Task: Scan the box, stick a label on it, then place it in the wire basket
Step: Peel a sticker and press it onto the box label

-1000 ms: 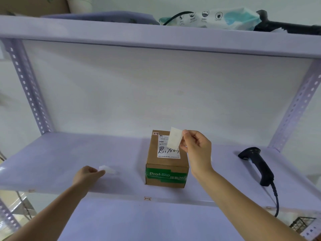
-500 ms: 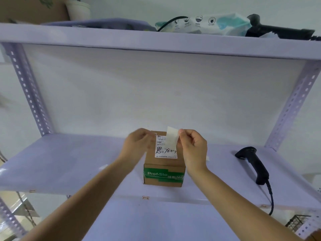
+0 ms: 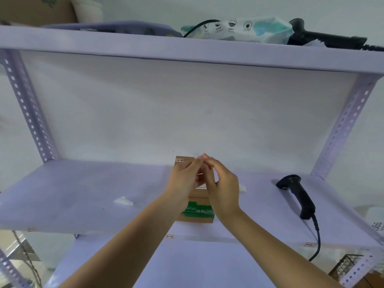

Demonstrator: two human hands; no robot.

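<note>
A small brown cardboard box [image 3: 198,215] with a green band stands on the middle shelf [image 3: 83,196]. Both hands meet just above its top. My left hand [image 3: 184,180] and my right hand [image 3: 223,188] pinch fingertips together over a small white label, which is almost wholly hidden between the fingers. The hands cover most of the box's top and its printed sticker. A black barcode scanner [image 3: 299,196] lies on the shelf to the right. A corner of the black wire basket [image 3: 346,267] shows at the lower right, below the shelf.
A small white scrap of paper [image 3: 124,201] lies on the shelf left of the box, another [image 3: 242,188] just right of my hands. The upper shelf carries a wipes pack [image 3: 245,30], a second black scanner [image 3: 324,37] and a cable. Perforated uprights stand at both sides.
My left hand came from the shelf at the left up to the label in my right hand. Both hands now close over it above the box.
</note>
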